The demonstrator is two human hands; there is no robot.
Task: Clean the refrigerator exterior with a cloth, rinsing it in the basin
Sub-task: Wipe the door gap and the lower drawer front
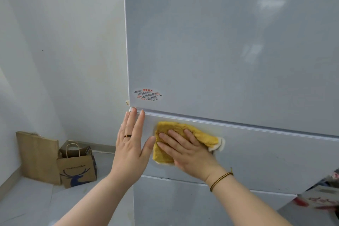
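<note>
Centre frame: my right hand is flat, fingers spread, pressing a fuzzy yellow cloth onto the glossy grey refrigerator middle door. My left hand, fingers straight and together, rests on that door's left edge, gripping nothing. Oval sticker just above. Lower left, farther back: a deer-print kraft paper bag.

Could not read the small print on the sticker. Lost the refrigerator past the top and right edges. Saw only part of the cloth under the right hand. Made out only blur in the cropped near-right box.
</note>
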